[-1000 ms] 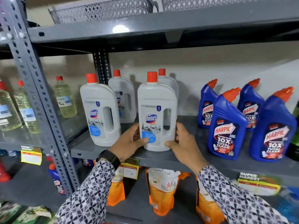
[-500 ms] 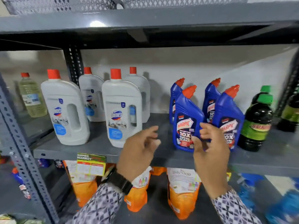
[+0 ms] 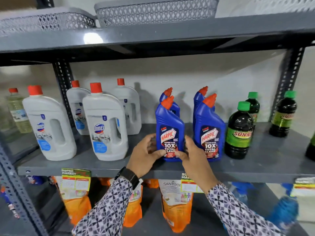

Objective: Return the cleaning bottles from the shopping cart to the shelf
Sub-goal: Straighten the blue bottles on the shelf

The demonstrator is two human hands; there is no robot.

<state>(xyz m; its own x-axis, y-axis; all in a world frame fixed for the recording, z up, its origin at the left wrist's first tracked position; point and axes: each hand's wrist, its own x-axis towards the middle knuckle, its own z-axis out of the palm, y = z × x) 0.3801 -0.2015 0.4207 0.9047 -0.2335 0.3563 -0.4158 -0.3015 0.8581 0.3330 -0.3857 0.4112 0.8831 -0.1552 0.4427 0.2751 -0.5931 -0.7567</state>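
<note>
A blue Harpic bottle (image 3: 168,130) with an orange-red cap stands upright at the front of the grey shelf (image 3: 109,169). My left hand (image 3: 144,155) grips its lower left side and my right hand (image 3: 192,157) grips its lower right side. A second front blue Harpic bottle (image 3: 210,132) stands just to the right, with two more behind. To the left stand white Domex bottles (image 3: 105,126) with red caps, two in front and two behind. No shopping cart is in view.
Dark Sunny bottles (image 3: 239,132) with green caps stand at the right. A pale yellow bottle (image 3: 17,111) is at far left. Grey mesh baskets (image 3: 153,11) sit on the top shelf. Orange Santoor pouches (image 3: 176,203) fill the lower shelf. Perforated uprights (image 3: 64,79) frame the bay.
Both hands left the front white Domex bottle, moved right and closed on the front blue Harpic bottle. The view shifted right along the shelf.
</note>
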